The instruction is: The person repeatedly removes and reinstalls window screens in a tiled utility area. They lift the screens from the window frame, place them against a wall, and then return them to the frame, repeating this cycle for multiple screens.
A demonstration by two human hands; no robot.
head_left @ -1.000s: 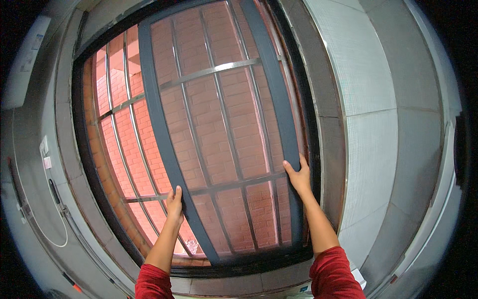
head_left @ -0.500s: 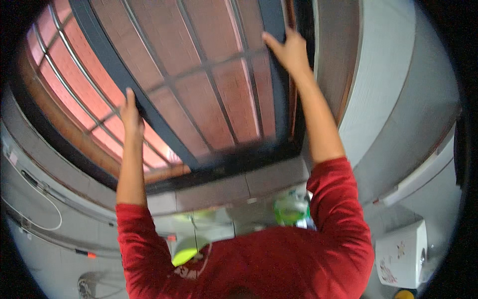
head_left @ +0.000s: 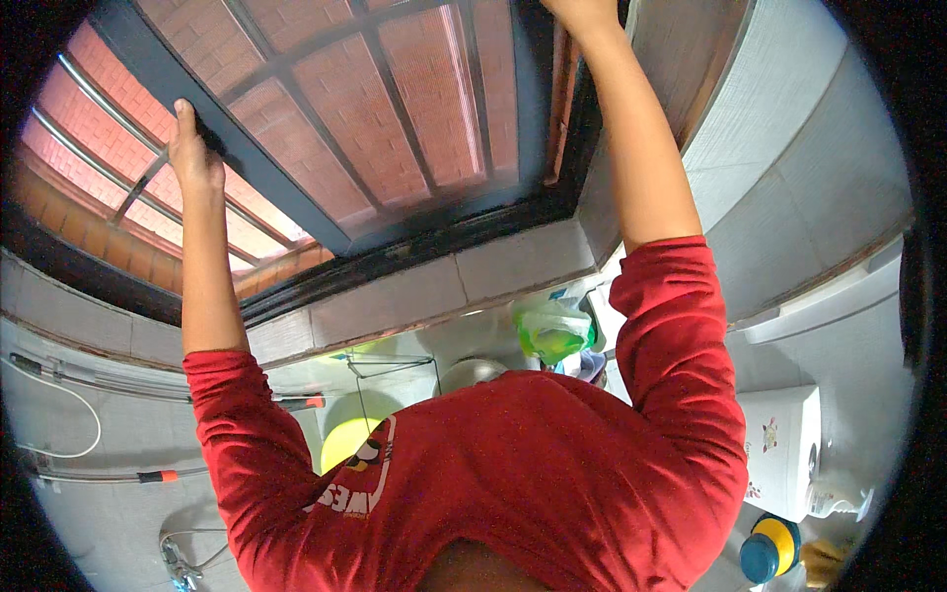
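1. Head view: the left hand (head_left: 192, 148) is reaching up with the arm nearly straight, fingers curled around the dark left edge of the sash (head_left: 395, 128).
2. The right hand (head_left: 582, 10) is reaching higher, at the top edge of the picture, and is touching the right side of the sash; it is cut off there, so I cannot tell whether it is gripping or lying flat.
3. The sash is sitting in the window opening, tilted across the upper middle of the picture, with brick wall (head_left: 414, 109) showing through its glass.
4. Metal bars (head_left: 109, 109) are running behind the glass on the left, outside the left hand.
5. Both arms are wearing red sleeves (head_left: 681, 335), and the red shirt is filling the lower middle, hiding much of what lies below the sill.
6. A green bag (head_left: 552, 331) is sitting below the sill, near the right sleeve; what is in it cannot be told.
7. A yellow bowl (head_left: 345, 434) is peeking out beside the shirt; its inside is hidden.
8. A white box (head_left: 789, 454) is hanging on the tiled wall at right, with a blue-and-yellow bottle (head_left: 769, 553) just below it.
9. A hose (head_left: 59, 395) is running along the wall at left.
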